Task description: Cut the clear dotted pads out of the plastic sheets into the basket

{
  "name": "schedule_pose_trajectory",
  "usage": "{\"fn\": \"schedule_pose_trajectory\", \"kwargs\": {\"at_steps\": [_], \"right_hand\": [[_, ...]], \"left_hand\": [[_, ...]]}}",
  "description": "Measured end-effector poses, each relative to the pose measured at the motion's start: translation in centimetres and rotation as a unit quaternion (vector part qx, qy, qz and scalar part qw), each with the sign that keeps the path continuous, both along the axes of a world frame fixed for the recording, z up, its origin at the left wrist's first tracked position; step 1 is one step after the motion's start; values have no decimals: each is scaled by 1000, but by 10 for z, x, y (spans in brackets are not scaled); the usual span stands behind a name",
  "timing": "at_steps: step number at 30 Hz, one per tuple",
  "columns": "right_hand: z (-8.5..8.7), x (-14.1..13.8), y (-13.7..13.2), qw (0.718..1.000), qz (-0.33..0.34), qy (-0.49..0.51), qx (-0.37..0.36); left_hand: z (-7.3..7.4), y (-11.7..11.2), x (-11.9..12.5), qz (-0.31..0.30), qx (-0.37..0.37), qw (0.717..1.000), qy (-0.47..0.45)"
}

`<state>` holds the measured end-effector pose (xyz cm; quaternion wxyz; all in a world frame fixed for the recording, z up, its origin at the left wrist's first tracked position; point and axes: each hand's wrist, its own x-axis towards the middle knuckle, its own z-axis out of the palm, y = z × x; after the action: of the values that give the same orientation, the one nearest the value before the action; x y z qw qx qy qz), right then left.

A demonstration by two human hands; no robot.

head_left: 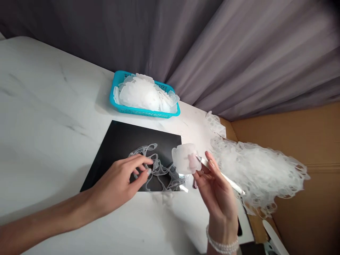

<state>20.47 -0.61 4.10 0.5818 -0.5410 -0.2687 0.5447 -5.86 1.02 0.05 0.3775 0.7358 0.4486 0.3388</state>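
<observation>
My right hand (216, 187) grips metal tweezers (223, 175) between thumb and fingers. At the tweezers' tip hangs a translucent white plastic piece (184, 158), lifted above the black mat (119, 145). My left hand (122, 180) rests on the mat with fingers curled, its fingertips pinching a thin translucent leftover frame (159, 170) that lies in loops on the black surface. The two hands are about a hand's width apart.
A turquoise basket (117, 102) full of white translucent pieces stands behind the mat on the white marble table (47, 117). A heap of lacy white leftover frames (260, 173) lies at the right edge by a cardboard box (305, 141). A grey curtain hangs behind.
</observation>
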Motion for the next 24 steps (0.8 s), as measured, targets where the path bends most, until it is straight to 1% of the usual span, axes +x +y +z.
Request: {"fn": "schedule_pose_trajectory", "kwargs": {"at_steps": [1, 3, 5, 6, 9, 12, 16, 21, 23, 24], "right_hand": [[2, -10, -5, 1000, 18, -3, 2], [7, -26, -13, 998, 57, -11, 24], [12, -38, -18, 994, 92, -6, 50], [14, -42, -20, 993, 104, 4, 59], [18, -47, -20, 990, 116, 41, 67], [19, -45, -21, 990, 111, 53, 65], [17, -41, -23, 991, 116, 34, 63], [17, -40, -23, 994, 92, 4, 66], [17, -44, -26, 994, 71, -20, 86], [16, -47, -28, 992, 61, -40, 99]], "left_hand": [[6, 0, 0, -22, -80, 995, -53], [16, 1, -1, -81, -210, 964, -141], [20, 1, -3, -116, -288, 931, -191], [21, 1, -4, -115, -310, 921, -207], [23, -1, -7, -73, -334, 904, -255], [26, -3, -8, -46, -337, 898, -281], [31, -5, -8, -48, -334, 904, -263], [25, -6, -8, -64, -315, 928, -191], [24, -6, -7, -58, -324, 921, -210], [25, -6, -5, -53, -342, 906, -243]]}}
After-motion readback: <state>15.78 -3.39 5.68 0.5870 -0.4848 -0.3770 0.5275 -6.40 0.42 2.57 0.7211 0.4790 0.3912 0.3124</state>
